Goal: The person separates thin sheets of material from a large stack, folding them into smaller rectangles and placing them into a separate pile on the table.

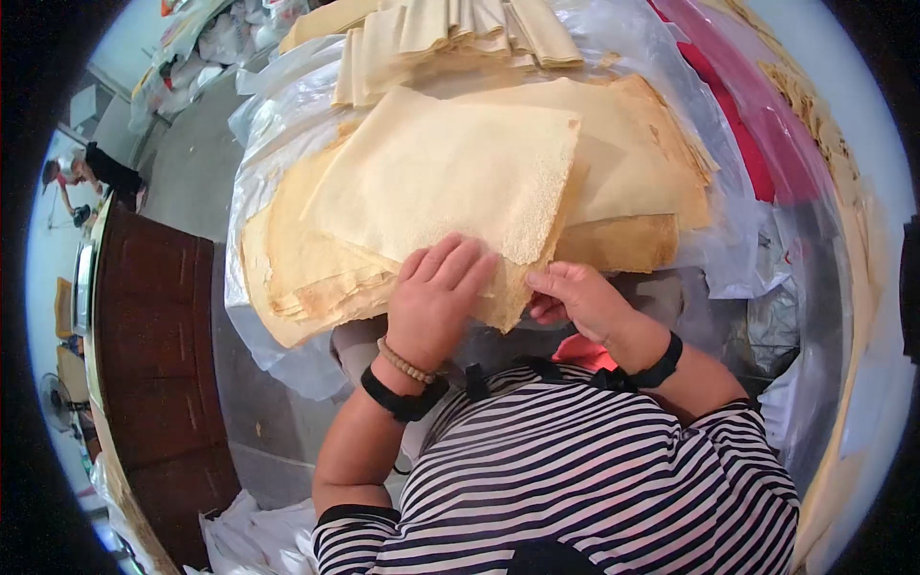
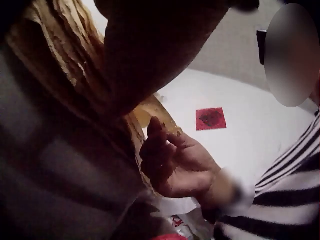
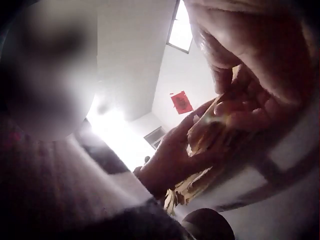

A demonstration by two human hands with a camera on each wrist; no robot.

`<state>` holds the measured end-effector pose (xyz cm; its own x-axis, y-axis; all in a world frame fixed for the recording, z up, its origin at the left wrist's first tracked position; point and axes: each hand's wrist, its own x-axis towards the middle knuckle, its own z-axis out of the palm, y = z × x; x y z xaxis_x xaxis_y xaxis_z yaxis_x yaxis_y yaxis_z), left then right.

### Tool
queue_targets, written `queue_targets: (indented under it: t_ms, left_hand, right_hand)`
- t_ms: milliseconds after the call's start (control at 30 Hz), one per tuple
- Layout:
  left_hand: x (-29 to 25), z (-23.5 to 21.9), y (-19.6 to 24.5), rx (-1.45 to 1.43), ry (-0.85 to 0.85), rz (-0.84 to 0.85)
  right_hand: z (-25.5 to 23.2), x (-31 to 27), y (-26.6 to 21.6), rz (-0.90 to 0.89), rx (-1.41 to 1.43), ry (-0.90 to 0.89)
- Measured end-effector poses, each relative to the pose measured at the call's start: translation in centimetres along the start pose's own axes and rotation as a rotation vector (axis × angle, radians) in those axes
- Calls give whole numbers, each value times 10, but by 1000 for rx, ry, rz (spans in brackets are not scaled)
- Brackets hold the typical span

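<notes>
A stack of thin, pale yellow dried sheets lies on clear plastic in front of me. My left hand rests flat on the near corner of the top sheets, fingers fairly straight. My right hand is beside it, fingers curled, pinching the edge of the sheet corner. In the right wrist view the right fingers grip a crumpled sheet edge, with the left hand just behind it. In the left wrist view the right hand is curled under the sheet edge.
Folded sheets are piled at the back. Clear plastic wrap spreads under and around the stack, with a red bag on the right. A dark wooden cabinet stands to the left. Another person is far off on the left.
</notes>
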<state>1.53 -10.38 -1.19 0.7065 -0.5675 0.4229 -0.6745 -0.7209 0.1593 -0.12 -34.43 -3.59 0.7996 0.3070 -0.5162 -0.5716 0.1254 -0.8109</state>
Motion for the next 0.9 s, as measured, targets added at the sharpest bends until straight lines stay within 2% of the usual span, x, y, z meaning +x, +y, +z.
queue_targets:
  t_ms: [200, 300, 400, 433, 533, 600, 700, 800, 900]
  left_hand:
    - [-19, -7, -21, -18, 148, -12]
    - [-13, -13, -8, -128, 155, -48]
    - [-23, -23, -15, -314, 78, -82]
    - [-29, -27, -24, -377, 43, -86]
    - [-50, -34, -46, -748, 139, -210]
    - [-64, -46, -63, -813, 135, -260]
    - [-74, -59, -73, -814, 165, -270]
    - [-87, -50, -77, -751, 260, -307]
    - [-89, -47, -67, -554, 306, -376]
  right_hand:
    - [10, -7, -2, -38, 13, -57]
    - [28, -14, -9, 0, -91, -34]
    - [39, -22, -14, -209, -365, -150]
    - [38, -26, -16, -465, -487, -186]
    - [5, -39, -33, -1017, -854, 39]
    - [-18, -38, -37, -1128, -1025, 468]
    - [-15, -25, -68, -993, -1336, 528]
    - [-18, -2, -57, -964, -1537, 309]
    - [-7, 16, -50, -1083, -1407, 270]
